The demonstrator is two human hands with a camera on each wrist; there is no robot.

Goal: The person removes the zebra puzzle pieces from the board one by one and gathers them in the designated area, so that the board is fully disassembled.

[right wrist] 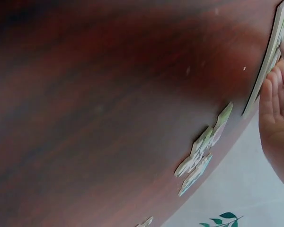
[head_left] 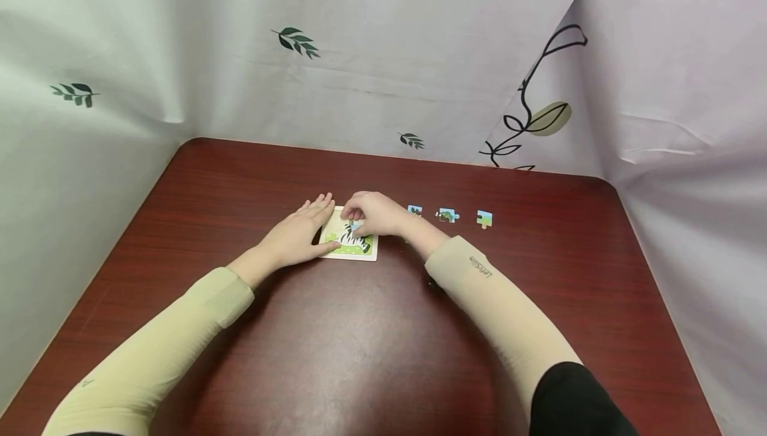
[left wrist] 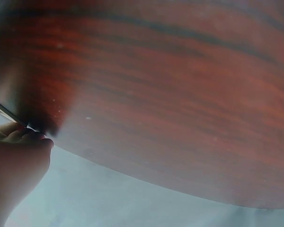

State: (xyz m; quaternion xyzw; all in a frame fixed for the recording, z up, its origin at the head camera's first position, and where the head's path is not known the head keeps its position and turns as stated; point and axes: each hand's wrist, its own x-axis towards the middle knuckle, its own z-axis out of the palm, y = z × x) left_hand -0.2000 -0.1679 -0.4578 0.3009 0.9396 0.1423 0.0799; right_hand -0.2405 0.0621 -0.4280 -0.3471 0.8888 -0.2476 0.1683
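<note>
A small jigsaw board with a pale rim and a partly assembled zebra picture on green lies on the table. My left hand rests along its left edge, fingers extended and thumb over the lower left part. Over the upper right of the board, my right hand has its fingers curled and pinches a small bluish puzzle piece against the picture. That piece is mostly covered by the fingers. In the left wrist view only part of the left hand shows at the board's edge.
Right of the board lie loose puzzle pieces: one blue-topped piece partly behind the right wrist, a tabbed piece and another piece further right. The dark red wooden table meets pale hanging cloth at the back and sides.
</note>
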